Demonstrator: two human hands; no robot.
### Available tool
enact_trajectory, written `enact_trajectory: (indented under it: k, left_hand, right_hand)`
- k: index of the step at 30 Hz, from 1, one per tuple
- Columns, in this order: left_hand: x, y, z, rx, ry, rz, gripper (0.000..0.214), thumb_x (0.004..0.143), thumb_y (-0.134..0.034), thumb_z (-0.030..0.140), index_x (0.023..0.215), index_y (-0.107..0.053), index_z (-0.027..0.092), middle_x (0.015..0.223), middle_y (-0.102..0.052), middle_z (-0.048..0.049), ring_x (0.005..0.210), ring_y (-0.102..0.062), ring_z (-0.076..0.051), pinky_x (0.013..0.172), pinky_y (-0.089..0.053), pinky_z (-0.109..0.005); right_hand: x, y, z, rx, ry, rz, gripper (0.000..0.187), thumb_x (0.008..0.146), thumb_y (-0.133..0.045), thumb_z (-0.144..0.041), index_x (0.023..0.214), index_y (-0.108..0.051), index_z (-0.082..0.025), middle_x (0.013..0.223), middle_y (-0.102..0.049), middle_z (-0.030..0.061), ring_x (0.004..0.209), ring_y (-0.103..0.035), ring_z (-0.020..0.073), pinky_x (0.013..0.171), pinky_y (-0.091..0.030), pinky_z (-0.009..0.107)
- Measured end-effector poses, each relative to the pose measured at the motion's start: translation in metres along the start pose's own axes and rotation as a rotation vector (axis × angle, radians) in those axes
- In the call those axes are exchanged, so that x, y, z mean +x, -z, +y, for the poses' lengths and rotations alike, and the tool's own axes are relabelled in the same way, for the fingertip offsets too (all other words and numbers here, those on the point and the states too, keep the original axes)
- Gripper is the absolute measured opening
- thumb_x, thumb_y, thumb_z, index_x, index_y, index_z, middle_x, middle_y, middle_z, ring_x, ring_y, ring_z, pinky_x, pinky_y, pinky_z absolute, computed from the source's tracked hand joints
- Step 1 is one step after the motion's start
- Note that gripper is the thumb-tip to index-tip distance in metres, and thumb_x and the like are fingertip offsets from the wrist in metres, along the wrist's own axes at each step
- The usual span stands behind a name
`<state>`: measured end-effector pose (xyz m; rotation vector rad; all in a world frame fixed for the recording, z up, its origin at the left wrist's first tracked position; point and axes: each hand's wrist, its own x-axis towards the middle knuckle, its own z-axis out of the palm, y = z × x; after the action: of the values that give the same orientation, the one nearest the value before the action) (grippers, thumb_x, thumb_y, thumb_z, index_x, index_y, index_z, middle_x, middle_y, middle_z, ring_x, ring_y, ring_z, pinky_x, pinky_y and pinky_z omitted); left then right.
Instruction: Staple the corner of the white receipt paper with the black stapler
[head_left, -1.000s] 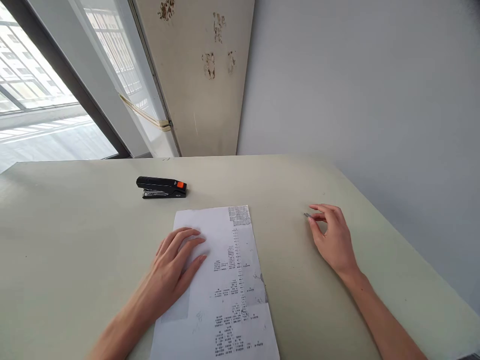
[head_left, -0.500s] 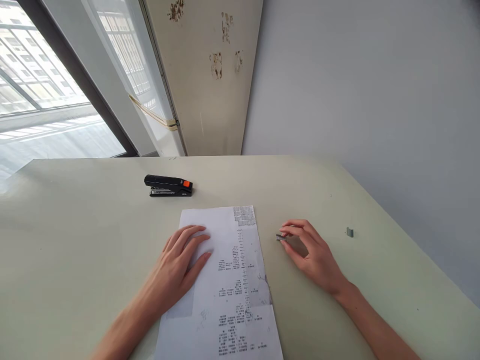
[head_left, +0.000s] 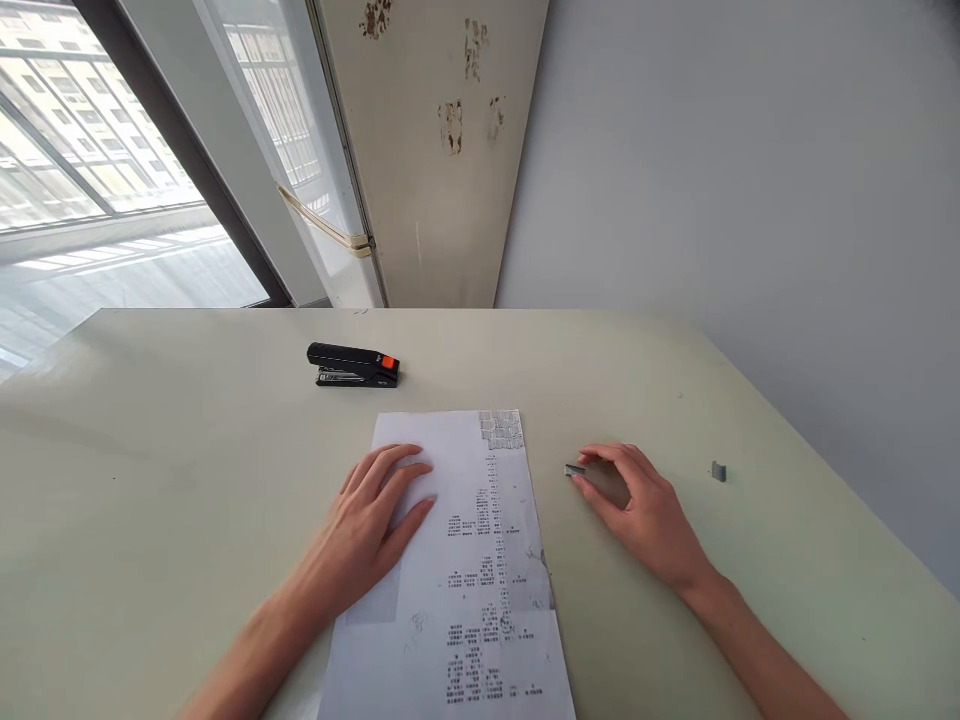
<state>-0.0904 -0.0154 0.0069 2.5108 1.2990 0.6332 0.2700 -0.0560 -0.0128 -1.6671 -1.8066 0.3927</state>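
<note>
A printed sheet of paper (head_left: pixel 480 560) lies in front of me on the pale green table (head_left: pixel 187 480). My left hand (head_left: pixel 375 515) rests flat on its left half, fingers stretched out. My right hand (head_left: pixel 637 505) sits on the table to the right of the sheet, its fingertips pinched on a small strip of staples (head_left: pixel 574 470) close to the tabletop. A black stapler (head_left: pixel 352 365) with an orange end lies beyond the sheet, to the left.
A second small staple strip (head_left: pixel 718 471) lies near the table's right edge. A grey wall runs along the right side. Behind the table stand a stained beige panel (head_left: pixel 435 150) and a glass door with a window at the left.
My right hand has carried the staple strip from the right side of the table leftward toward the paper. The other strip came into view where the hand had been. The left hand stayed put.
</note>
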Motion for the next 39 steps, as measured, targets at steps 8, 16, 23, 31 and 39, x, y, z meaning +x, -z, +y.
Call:
enact_trajectory:
  k: [8, 16, 23, 31, 39]
  left_hand:
    - [0.001, 0.001, -0.003, 0.016, 0.014, -0.002, 0.033, 0.108, -0.052, 0.044, 0.135, -0.062, 0.028, 0.156, -0.056, -0.0077, 0.144, -0.051, -0.031, 0.118, -0.047, -0.053]
    - [-0.008, 0.011, -0.018, 0.11, 0.018, -0.066, 0.046, 0.109, -0.047, 0.049, 0.153, -0.055, 0.034, 0.166, -0.047, -0.0014, 0.155, -0.041, -0.031, 0.124, -0.041, -0.057]
    - [-0.042, 0.045, -0.079, 0.143, 0.05, -0.068, 0.052, 0.108, -0.047, 0.052, 0.158, -0.049, 0.038, 0.168, -0.043, 0.0013, 0.157, -0.038, -0.032, 0.127, -0.035, -0.058]
    - [-0.061, 0.069, -0.114, 0.15, 0.147, 0.023, 0.046, 0.105, -0.047, 0.06, 0.143, -0.064, 0.041, 0.167, -0.044, 0.0064, 0.153, -0.044, -0.033, 0.126, -0.037, -0.054]
    - [-0.038, 0.092, -0.113, 0.266, 0.125, -0.002, 0.051, 0.101, -0.047, 0.071, 0.14, -0.062, 0.042, 0.163, -0.05, 0.0037, 0.14, -0.055, -0.036, 0.116, -0.045, -0.062]
  right_hand:
    - [-0.002, -0.001, -0.001, 0.073, -0.017, -0.02, 0.019, 0.104, -0.061, -0.045, 0.118, -0.066, -0.033, 0.11, -0.073, 0.0042, 0.104, -0.072, 0.0258, 0.096, -0.062, 0.048]
    - [-0.002, 0.0, -0.004, 0.133, -0.046, -0.045, 0.019, 0.103, -0.062, -0.045, 0.117, -0.066, -0.033, 0.113, -0.072, 0.0038, 0.105, -0.073, 0.0252, 0.097, -0.062, 0.048]
    - [-0.001, -0.001, -0.007, 0.143, 0.011, -0.056, 0.016, 0.104, -0.061, -0.04, 0.117, -0.066, -0.032, 0.11, -0.072, 0.0043, 0.104, -0.071, 0.0249, 0.096, -0.061, 0.046]
    - [-0.003, -0.004, -0.013, 0.172, 0.076, -0.091, 0.015, 0.104, -0.061, -0.034, 0.118, -0.065, -0.033, 0.109, -0.072, 0.004, 0.105, -0.069, 0.0245, 0.094, -0.061, 0.043]
    - [0.01, -0.02, -0.033, 0.205, 0.252, -0.184, 0.008, 0.103, -0.061, -0.027, 0.112, -0.063, -0.028, 0.105, -0.075, 0.0045, 0.101, -0.068, 0.0251, 0.092, -0.057, 0.044]
